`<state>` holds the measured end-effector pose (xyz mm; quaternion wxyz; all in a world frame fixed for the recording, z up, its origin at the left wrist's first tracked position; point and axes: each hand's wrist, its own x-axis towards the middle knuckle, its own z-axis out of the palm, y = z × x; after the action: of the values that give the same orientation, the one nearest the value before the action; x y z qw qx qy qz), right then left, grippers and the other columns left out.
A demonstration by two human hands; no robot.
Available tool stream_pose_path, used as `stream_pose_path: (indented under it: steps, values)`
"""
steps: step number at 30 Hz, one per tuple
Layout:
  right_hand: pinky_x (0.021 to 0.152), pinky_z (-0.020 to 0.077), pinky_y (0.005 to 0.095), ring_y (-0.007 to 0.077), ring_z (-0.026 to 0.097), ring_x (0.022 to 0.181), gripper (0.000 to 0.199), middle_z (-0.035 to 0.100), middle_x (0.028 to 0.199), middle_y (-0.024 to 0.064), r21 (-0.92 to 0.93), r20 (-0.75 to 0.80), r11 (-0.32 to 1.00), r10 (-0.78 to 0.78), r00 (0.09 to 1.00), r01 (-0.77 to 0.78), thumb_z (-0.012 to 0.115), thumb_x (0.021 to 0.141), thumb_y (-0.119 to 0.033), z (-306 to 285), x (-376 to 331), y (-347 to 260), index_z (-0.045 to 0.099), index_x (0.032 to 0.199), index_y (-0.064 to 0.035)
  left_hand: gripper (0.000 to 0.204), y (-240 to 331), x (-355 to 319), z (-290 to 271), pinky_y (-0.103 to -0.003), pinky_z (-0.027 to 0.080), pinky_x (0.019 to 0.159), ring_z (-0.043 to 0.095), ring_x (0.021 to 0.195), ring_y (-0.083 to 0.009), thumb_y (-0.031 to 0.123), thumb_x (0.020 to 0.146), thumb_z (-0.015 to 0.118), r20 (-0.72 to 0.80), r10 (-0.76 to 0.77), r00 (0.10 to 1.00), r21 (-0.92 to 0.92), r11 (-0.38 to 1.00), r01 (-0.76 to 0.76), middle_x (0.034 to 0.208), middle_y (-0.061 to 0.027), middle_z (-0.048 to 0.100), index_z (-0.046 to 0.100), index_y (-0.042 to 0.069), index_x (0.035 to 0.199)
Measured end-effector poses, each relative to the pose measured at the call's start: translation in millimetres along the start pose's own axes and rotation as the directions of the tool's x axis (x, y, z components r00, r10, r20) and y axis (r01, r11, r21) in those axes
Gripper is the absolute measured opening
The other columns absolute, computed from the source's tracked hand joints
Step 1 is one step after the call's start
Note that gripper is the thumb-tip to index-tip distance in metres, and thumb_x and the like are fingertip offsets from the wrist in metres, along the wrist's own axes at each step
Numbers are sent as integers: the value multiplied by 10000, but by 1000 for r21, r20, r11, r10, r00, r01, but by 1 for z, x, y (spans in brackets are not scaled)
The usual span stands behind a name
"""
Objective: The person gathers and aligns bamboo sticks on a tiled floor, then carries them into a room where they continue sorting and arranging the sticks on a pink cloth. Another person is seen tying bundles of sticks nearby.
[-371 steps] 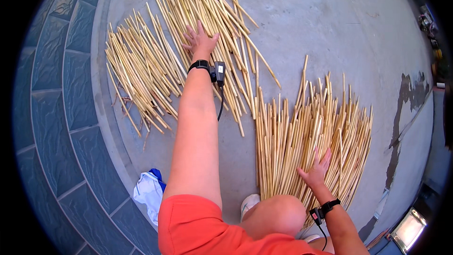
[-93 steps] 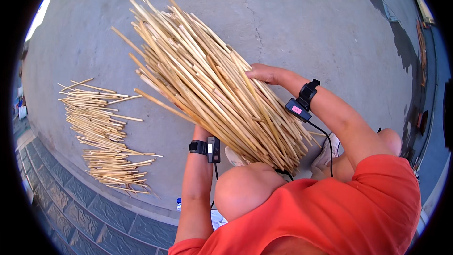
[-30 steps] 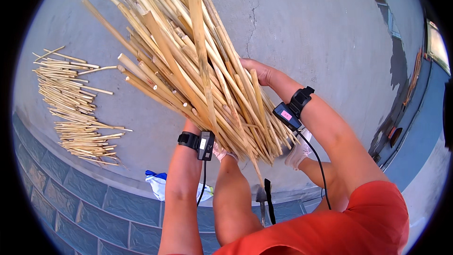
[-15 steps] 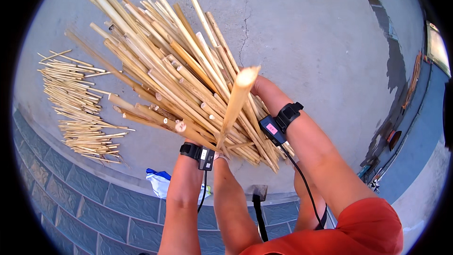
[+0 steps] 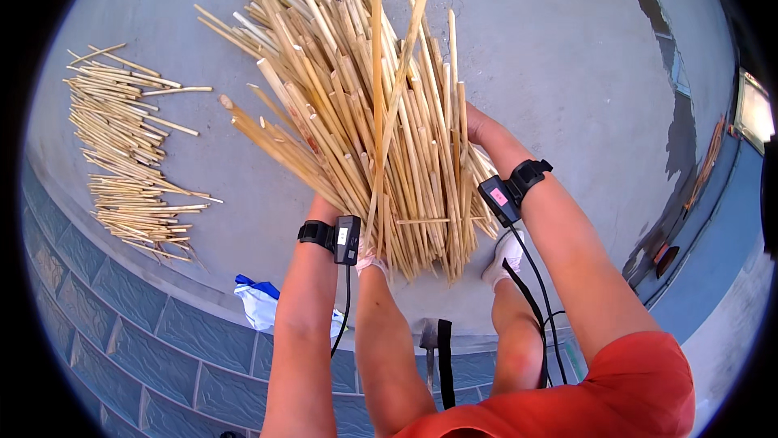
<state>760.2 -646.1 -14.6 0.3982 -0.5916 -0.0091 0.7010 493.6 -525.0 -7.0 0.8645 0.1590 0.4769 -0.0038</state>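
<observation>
A big bundle of dry, tan cane-like stalks (image 5: 421, 138) fans out in front of me, its near ends gathered between my feet. My left hand (image 5: 326, 207) holds the bundle's left side, low down, with its fingers hidden behind the stalks. On the far right side, my right hand (image 5: 480, 125) wraps round the outer stalks, and its fingertips are out of sight. One long stalk lies aslant over the others, and a short thin one lies crosswise near the bottom.
Shorter thin sticks (image 5: 134, 154) lie in a loose row on the concrete at the left. A white and blue bag (image 5: 258, 302) sits by my left forearm. Near my legs is a metal-bladed tool (image 5: 429, 334). Dark tiles (image 5: 178, 329) edge the near side; black cables hang from both wrists.
The bundle has swung to the right and stands straighter ahead of me. A thick stalk that pointed up toward me has dropped in among the others. Both hands moved with the bundle.
</observation>
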Motion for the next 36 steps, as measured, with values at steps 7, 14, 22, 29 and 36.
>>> stream_pose_path:
  steps: [7,14,22,29,36]
  values:
    - [1000,340,327,244,461,1181,661,475,1288,193,-191,-272,977,-143,952,92,443,913,-482,-7,-20,17,388,1326,32,538,-14,-13,-43,-356,431,967,501,1144,-256,452,954,381,-182,127,975,-257,951,-172,1264,-109,496,390,63,1325]
    - [1094,210,351,298,273,1342,813,277,1433,243,-571,-273,809,-349,897,141,557,858,-465,-5,-62,43,234,1390,58,873,-47,-42,-47,-376,260,1079,349,1285,-272,705,859,236,-318,268,909,-228,909,-348,1409,-138,351,284,17,1394]
    - [992,344,422,355,423,1139,873,450,1209,216,-863,-276,497,-617,737,93,801,624,-397,40,-115,99,381,1246,48,747,-88,-87,-26,-370,265,1070,332,1289,-257,425,862,558,-240,309,920,184,945,-270,1414,-141,319,238,1,1387]
    - [965,377,398,340,461,1109,1076,463,1171,242,-770,-385,627,-308,870,-119,849,512,-470,68,-100,134,327,1277,77,753,-104,-58,-21,-350,421,928,521,1073,-250,147,608,831,-230,281,932,651,756,-67,1174,-155,522,401,-46,1196]
    - [963,369,440,413,398,1139,1071,425,1184,274,-861,-229,507,-331,915,-32,855,435,-359,95,-75,126,325,1238,112,707,-114,-57,8,-319,449,879,564,1008,-230,106,614,807,-116,418,901,566,773,-286,1137,-135,559,419,-31,1189]
